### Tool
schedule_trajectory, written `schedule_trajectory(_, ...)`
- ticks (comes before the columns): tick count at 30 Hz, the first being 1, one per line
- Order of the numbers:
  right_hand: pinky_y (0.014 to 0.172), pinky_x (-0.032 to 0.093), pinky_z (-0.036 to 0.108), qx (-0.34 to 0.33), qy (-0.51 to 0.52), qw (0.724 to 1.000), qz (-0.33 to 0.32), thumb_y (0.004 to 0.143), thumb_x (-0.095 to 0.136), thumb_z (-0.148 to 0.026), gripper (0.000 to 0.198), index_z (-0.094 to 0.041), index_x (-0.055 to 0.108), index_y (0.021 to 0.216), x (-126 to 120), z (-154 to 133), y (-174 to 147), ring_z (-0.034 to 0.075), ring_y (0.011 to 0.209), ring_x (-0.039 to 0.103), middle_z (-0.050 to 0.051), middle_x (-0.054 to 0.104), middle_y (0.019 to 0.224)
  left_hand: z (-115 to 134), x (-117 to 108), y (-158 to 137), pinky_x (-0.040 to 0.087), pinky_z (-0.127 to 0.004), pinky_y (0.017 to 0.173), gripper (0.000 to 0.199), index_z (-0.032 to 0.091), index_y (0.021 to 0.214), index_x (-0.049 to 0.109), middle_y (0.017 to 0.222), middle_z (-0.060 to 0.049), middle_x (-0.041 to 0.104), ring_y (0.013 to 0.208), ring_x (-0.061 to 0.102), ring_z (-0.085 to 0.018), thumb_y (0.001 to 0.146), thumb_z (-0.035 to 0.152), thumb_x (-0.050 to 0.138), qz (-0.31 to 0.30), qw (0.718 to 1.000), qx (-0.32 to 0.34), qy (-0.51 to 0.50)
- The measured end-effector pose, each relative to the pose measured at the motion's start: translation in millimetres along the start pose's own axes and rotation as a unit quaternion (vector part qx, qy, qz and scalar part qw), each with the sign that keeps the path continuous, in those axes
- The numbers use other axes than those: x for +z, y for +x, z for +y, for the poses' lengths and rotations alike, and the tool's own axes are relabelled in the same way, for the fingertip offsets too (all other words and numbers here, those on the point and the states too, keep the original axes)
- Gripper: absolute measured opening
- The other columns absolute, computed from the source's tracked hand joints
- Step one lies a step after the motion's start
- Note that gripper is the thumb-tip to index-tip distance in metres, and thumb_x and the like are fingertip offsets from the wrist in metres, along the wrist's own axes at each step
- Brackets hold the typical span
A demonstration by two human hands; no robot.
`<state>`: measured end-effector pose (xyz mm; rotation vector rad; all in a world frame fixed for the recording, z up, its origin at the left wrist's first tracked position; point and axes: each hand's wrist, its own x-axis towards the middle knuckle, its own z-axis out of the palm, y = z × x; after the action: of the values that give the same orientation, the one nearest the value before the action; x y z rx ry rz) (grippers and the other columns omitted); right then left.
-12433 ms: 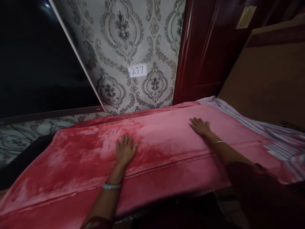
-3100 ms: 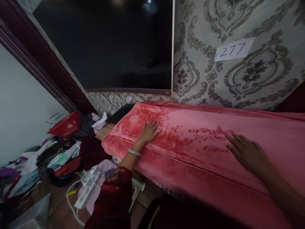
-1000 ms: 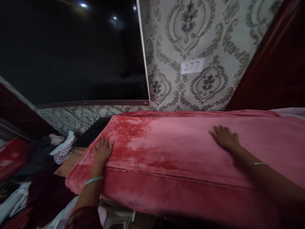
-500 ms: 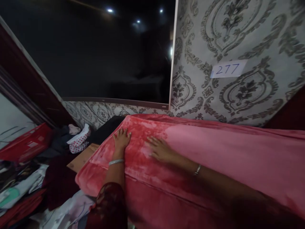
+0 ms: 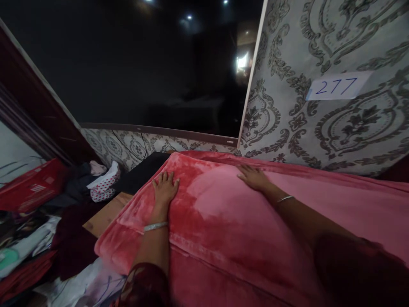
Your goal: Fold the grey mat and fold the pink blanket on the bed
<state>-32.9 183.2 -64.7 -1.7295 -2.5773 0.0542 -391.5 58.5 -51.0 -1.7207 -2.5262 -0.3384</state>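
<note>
The left hand (image 5: 164,187) lies flat with fingers spread on the pink blanket (image 5: 230,221), near its left end. The right hand (image 5: 254,177) also rests open and flat on the blanket, near the patterned wall (image 5: 319,128), holding nothing.

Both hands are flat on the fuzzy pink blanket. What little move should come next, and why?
Probably slide the right hand sideways along the far edge of the blanket, away from the left hand. The pile looks dark and ruffled around the left hand and near the front, pale and smooth farther right. The left hand lies flat by the corner, so it could steady the cloth.
</note>
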Motion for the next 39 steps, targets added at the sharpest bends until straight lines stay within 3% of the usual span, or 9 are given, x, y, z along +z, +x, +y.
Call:
schedule_trajectory(4, 0.118, 0.025, 0.063, 0.056, -0.002, 0.998, 0.041, 0.103, 0.030, -0.042, 0.062, -0.015, 0.037, 0.158, -5.6, -1.3, -5.5, 0.033, 0.152, 0.026, 0.019, 0.030, 0.164, 0.6, -0.6, -2.1, 0.020, -0.063, 0.122, 0.054, 0.018, 0.151, 0.048, 0.162, -0.017, 0.040, 0.152, 0.032, -0.031, 0.103, 0.038, 0.035, 0.041, 0.998, -0.006, -0.038)
schedule_trajectory(11, 0.125, 0.017, 0.052, -0.333, 0.111, 0.936, -0.010, 0.103, 0.035, -0.045, 0.061, -0.025, 0.034, 0.161, -5.8, -185.9, -24.1, 0.025, 0.155, 0.018, 0.008, 0.025, 0.167, -8.9, -1.6, -5.5, 0.021, -0.055, 0.124, 0.050, 0.012, 0.142, 0.057, 0.155, -0.018, 0.048, 0.150, 0.034, -0.030, 0.100, 0.022, 0.032, 0.139, 0.983, -0.057, -0.103)
schedule_trajectory(14, 0.126, 0.011, 0.053, -0.410, 0.119, 0.903, -0.045, 0.104, 0.034, -0.041, 0.058, -0.028, 0.033, 0.161, 1.9, -226.2, -15.8, 0.023, 0.155, 0.017, 0.006, 0.027, 0.166, -15.6, 2.4, -4.7, 0.026, -0.049, 0.123, 0.052, 0.012, 0.144, 0.055, 0.146, -0.016, 0.058, 0.142, 0.047, -0.027, 0.100, 0.020, 0.028, 0.144, 0.975, -0.062, -0.156)
schedule_trajectory(17, 0.126, 0.011, 0.053, -0.378, 0.099, 0.919, -0.045, 0.104, 0.033, -0.047, 0.060, -0.028, 0.032, 0.161, 7.7, -214.2, 16.4, 0.023, 0.156, 0.015, 0.005, 0.024, 0.167, -18.2, 7.4, -4.0, 0.027, -0.049, 0.123, 0.050, 0.012, 0.141, 0.058, 0.144, -0.016, 0.060, 0.138, 0.051, -0.027, 0.098, 0.019, 0.032, 0.146, 0.973, -0.063, -0.166)
schedule_trajectory(26, 0.120, 0.023, 0.063, -0.092, 0.042, 0.995, -0.026, 0.103, 0.028, -0.049, 0.063, -0.025, 0.033, 0.161, 2.5, -81.3, 87.3, 0.031, 0.154, 0.022, 0.010, 0.027, 0.166, -16.1, 12.3, -0.7, 0.028, -0.050, 0.122, 0.045, 0.014, 0.132, 0.064, 0.137, -0.014, 0.066, 0.134, 0.054, -0.028, 0.101, 0.027, 0.034, 0.173, 0.957, -0.087, -0.218)
schedule_trajectory(28, 0.119, 0.021, 0.066, -0.088, 0.043, 0.995, 0.007, 0.103, 0.029, -0.046, 0.064, -0.021, 0.032, 0.161, 1.5, -91.1, 83.4, 0.033, 0.154, 0.020, 0.013, 0.024, 0.166, -17.0, 9.6, -1.0, 0.034, -0.045, 0.120, 0.049, 0.013, 0.131, 0.065, 0.137, -0.015, 0.065, 0.134, 0.054, -0.025, 0.103, 0.027, 0.027, 0.213, 0.943, -0.096, -0.237)
schedule_trajectory(31, 0.121, 0.020, 0.062, -0.222, 0.072, 0.971, 0.040, 0.103, 0.030, -0.041, 0.062, -0.021, 0.029, 0.163, 1.7, -141.6, 65.6, 0.029, 0.155, 0.017, 0.013, 0.020, 0.167, -16.7, 5.8, -4.2, 0.042, -0.037, 0.113, 0.052, 0.014, 0.129, 0.065, 0.135, -0.014, 0.066, 0.130, 0.058, -0.021, 0.104, 0.027, 0.021, 0.271, 0.921, -0.095, -0.262)
schedule_trajectory(35, 0.124, 0.013, 0.059, -0.439, 0.100, 0.892, -0.038, 0.104, 0.035, -0.046, 0.061, -0.029, 0.029, 0.162, 3.9, -218.7, 41.6, 0.026, 0.156, 0.011, 0.007, 0.019, 0.169, -14.6, 5.3, -7.6, 0.050, -0.035, 0.102, 0.049, 0.016, 0.126, 0.066, 0.124, -0.013, 0.072, 0.117, 0.066, -0.022, 0.105, 0.031, 0.025, 0.221, 0.918, -0.094, -0.316)
schedule_trajectory(39, 0.124, 0.007, 0.059, -0.458, 0.102, 0.881, -0.065, 0.105, 0.030, -0.057, 0.064, -0.030, 0.026, 0.163, 5.0, -248.6, 61.7, 0.026, 0.156, 0.012, 0.007, 0.020, 0.168, -14.3, 7.2, -7.0, 0.052, -0.036, 0.095, 0.047, 0.015, 0.127, 0.065, 0.119, -0.015, 0.074, 0.112, 0.069, -0.025, 0.106, 0.033, 0.028, 0.194, 0.915, -0.134, -0.327)
